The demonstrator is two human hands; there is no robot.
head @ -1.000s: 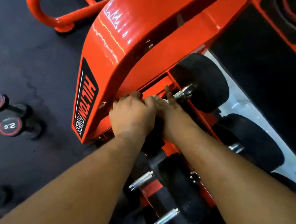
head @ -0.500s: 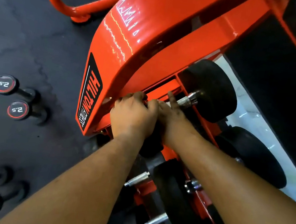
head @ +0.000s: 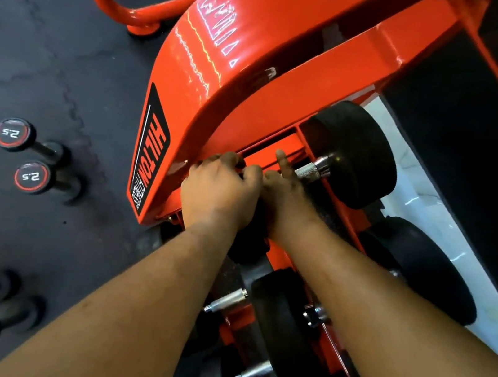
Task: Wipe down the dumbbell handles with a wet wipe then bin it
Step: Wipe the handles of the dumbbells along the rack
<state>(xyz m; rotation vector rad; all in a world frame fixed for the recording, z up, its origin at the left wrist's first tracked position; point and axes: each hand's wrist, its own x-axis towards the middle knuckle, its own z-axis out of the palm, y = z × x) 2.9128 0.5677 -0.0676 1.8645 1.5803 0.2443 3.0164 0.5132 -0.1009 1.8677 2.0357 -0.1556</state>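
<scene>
A black-headed dumbbell [head: 355, 154] lies on the orange rack [head: 261, 60], its knurled steel handle [head: 309, 171] showing just past my fingers. My right hand [head: 288, 201] is closed around the near part of that handle, with one finger sticking up. My left hand [head: 217, 193] presses against it on the left, fingers curled under the rack's curved edge; what it holds is hidden. The dumbbell's near head [head: 248, 247] is dark beneath both wrists. No wet wipe is visible.
More black dumbbells [head: 424, 265] fill the rack to the right and below, their steel handles [head: 226, 300] poking out. Small 2.5 dumbbells [head: 13, 133] stand on the dark rubber floor at left. An orange tube frame [head: 123, 5] sits behind.
Both hands stay together on the same dumbbell. The view has drifted, so the rack and floor dumbbells sit slightly higher and to the right.
</scene>
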